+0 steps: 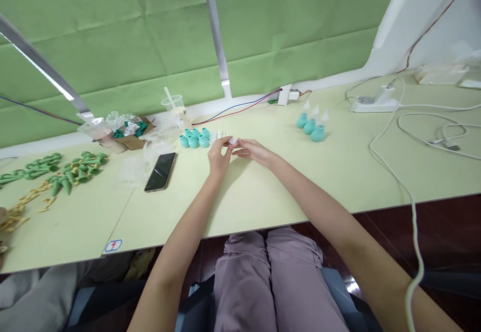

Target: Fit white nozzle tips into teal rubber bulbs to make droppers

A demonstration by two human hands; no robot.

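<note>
My left hand (pixel 220 155) and my right hand (pixel 254 150) meet over the table, fingers closed together around a small whitish translucent piece (pixel 233 140). Its exact kind is partly hidden by the fingertips. Just left of my hands stand several turquoise rubber bulbs (pixel 193 140) with open necks. Beside them, some small white pieces (pixel 218 134) show behind my left hand. Off to the right, three turquoise bulbs (pixel 310 126) stand upright, each topped with a clear pointed nozzle (pixel 315 110).
A phone (pixel 161 172) lies left of my arms, near clear plastic bags (pixel 152 147). Farther left are green cone-shaped parts (pixel 80 168) and yellow pieces (pixel 22 207). Cups (pixel 176 111) and a cardboard box (pixel 135 140) stand behind. A power strip (pixel 376 102) and white cables (pixel 398 172) occupy the right.
</note>
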